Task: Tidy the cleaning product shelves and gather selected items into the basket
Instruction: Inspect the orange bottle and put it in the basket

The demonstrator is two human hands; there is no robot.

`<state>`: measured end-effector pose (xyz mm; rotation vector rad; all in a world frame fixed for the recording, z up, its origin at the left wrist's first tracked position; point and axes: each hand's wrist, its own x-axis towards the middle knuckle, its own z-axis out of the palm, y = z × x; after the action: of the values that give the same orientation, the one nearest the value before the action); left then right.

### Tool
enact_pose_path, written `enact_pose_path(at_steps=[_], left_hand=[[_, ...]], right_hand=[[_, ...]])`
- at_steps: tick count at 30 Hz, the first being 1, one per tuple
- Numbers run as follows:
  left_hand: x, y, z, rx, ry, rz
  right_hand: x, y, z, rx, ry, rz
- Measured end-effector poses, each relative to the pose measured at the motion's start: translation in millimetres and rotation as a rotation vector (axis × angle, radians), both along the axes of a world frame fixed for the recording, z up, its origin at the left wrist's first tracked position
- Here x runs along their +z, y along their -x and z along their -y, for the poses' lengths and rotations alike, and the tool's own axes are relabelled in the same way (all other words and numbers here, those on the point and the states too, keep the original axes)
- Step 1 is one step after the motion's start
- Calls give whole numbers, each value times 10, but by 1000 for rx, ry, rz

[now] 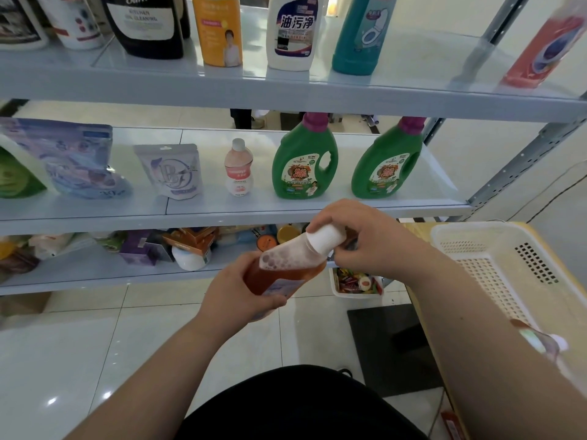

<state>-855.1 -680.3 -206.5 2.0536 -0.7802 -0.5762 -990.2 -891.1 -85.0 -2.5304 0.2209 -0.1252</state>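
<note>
Orange-liquid bottle (282, 271) hangs in mid-air left of the white basket (508, 249), its long axis tilted. The white cap (324, 238) points up and right toward the basket, base down-left. The left hand (235, 293) grips the lower body; the right hand (359, 236) curls round the cap. Left of the basket and farther back, two green detergent jugs (303, 163) stand on a shelf (222, 217).

One head-worn wide-angle camera faces forward and down toward the metal shelving unit (286, 100), which stands close ahead. The left hand (235, 296) and right hand (365, 239), gripping an orange bottle (282, 274), occupy frame centre. A white basket (508, 265) sits near right, with tiled floor (79, 360) below.
</note>
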Motion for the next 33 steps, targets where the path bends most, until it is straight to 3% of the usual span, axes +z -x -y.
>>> enact_pose_path(at_steps=[7,13,18,22,25,29,33], left_hand=[[36,4,0,-49,-9,29],[32,-11,27,-95,-47,47],[72,-19,66,-57,-45,36],[77,-30,73,-57,-78,55],[72,-38,91,-35,-105,41],[85,-51,123,-44,-112,45],[70,-73,155,-35,-119,26]], right_hand=[[-13,-51,30,4,158,-150],[-122,-122,45,-146,322,-272],[-94,-15,154,-33,23,-251],[-130,-93,226,-152,187,-259],[-170,-71,228,-82,21,-244],[-215,-131,260,-144,175,-250],[-247,-96,248,-109,16,-172]])
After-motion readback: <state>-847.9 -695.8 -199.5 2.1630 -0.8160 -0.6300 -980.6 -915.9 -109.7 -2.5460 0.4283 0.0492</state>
